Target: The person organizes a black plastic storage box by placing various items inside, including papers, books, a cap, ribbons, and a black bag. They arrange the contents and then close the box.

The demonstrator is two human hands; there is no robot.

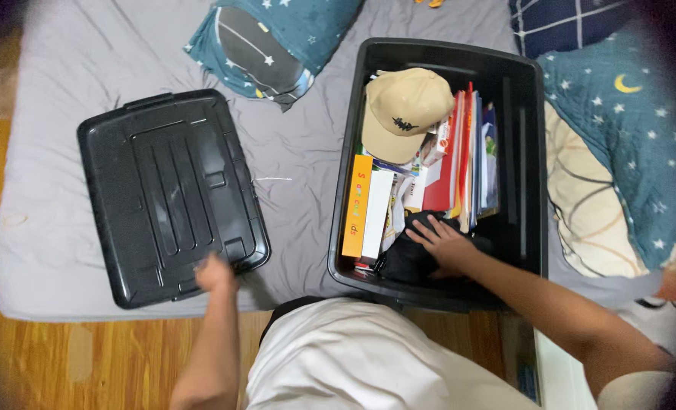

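Observation:
A black plastic storage bin stands on a grey mattress, filled with upright books, boxes and a tan cap. My right hand lies flat inside the bin at its near end, fingers spread, pressing on a black cloth item. The bin's black lid lies flat on the mattress to the left. My left hand rests at the lid's near right corner, touching its edge; whether the fingers grip the rim is unclear.
A teal star-print pillow lies at the back between lid and bin. A star-and-moon blanket covers the right side. Wooden floor shows below the grey mattress edge.

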